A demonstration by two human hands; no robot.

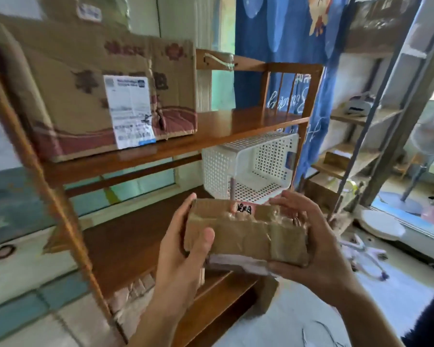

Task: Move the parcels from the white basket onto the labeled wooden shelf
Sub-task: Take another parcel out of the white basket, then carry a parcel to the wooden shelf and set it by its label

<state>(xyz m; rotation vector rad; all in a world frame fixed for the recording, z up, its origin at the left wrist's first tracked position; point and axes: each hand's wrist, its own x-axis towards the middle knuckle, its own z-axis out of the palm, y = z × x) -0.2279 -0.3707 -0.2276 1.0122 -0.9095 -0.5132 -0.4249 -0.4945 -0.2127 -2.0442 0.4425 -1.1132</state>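
A small brown cardboard parcel (246, 231), wrapped in tape, is held between both hands in front of the wooden shelf (236, 126). My left hand (183, 251) grips its left end, thumb on the front. My right hand (308, 236) holds its right end. Behind the parcel, the white perforated basket (218, 166) lies on its side on the middle board, its opening facing me, and looks empty. A large cardboard box (85, 96) with a white shipping label stands on the upper board at the left.
The upper board has bare wood to the right of the big box. A metal rack (361, 116) with small items stands at the right beside a blue curtain (281, 28). Cardboard pieces lie on the lowest board (135, 291). Clutter covers the floor at right.
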